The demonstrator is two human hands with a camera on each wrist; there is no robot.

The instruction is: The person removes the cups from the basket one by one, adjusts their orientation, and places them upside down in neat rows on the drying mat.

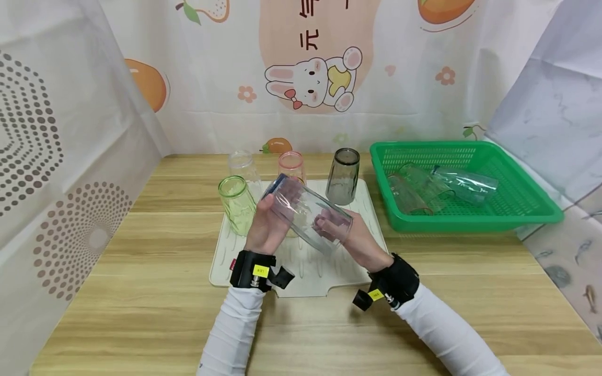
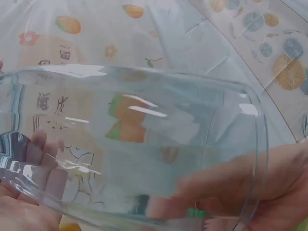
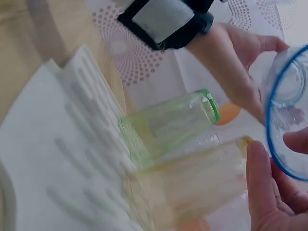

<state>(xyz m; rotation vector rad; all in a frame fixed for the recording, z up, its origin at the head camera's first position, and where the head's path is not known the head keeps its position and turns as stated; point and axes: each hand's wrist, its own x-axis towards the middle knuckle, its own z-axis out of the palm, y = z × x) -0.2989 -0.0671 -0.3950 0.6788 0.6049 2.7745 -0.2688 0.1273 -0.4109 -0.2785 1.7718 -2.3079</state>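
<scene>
A clear drinking glass with a bluish tint (image 1: 308, 211) is held tilted above the pale drying mat (image 1: 301, 284), its base toward the upper left. My left hand (image 1: 267, 230) holds it near the base, the fingers seen behind it through the glass. At the mouth end, my right hand (image 1: 358, 240) grips the rim, with the thumb inside the mouth in the right wrist view. Below stand a green glass (image 1: 237, 206) and, close to my right fingers in that wrist view, an amber glass (image 3: 187, 183). The held glass largely hides the amber one in the head view.
Toward the back of the mat are a clear glass (image 1: 243, 164), a pink-rimmed glass (image 1: 291, 162) and a grey glass (image 1: 343, 177). A green basket (image 1: 470, 222) at the right contains several glasses lying on their sides. Patterned cloth hangs behind the wooden table (image 1: 155, 287).
</scene>
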